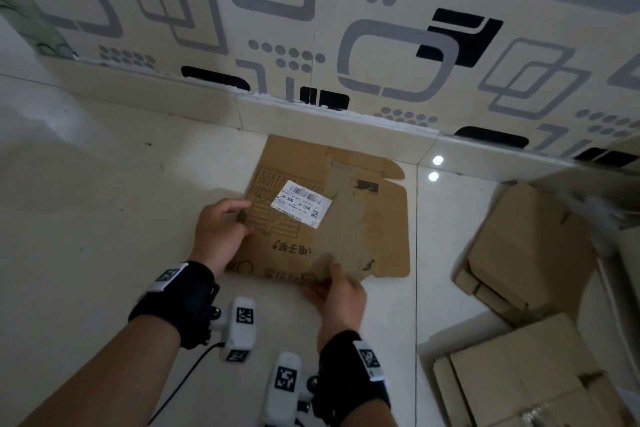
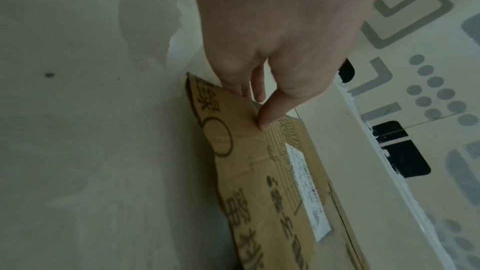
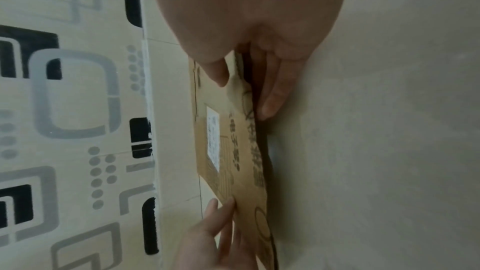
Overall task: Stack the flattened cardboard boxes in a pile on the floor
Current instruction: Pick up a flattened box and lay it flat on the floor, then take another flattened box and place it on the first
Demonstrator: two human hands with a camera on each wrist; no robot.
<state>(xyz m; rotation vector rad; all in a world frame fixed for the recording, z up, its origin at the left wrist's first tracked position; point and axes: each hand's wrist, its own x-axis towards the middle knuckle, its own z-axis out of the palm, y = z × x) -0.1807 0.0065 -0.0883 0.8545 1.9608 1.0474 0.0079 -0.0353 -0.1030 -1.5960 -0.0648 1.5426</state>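
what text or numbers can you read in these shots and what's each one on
"J6-S06", printed twice, upside down to the head view: white shipping label on the flattened cardboard box.
Barcodes and small print on that label: too small to read.
Large dark Chinese characters printed on the box: too skewed and partly covered to read reliably.
Square black-and-white markers on the wrist cameras: patterns, no words.

Glossy pale floor (image 1: 86, 204), patterned wall (image 1: 346, 10)
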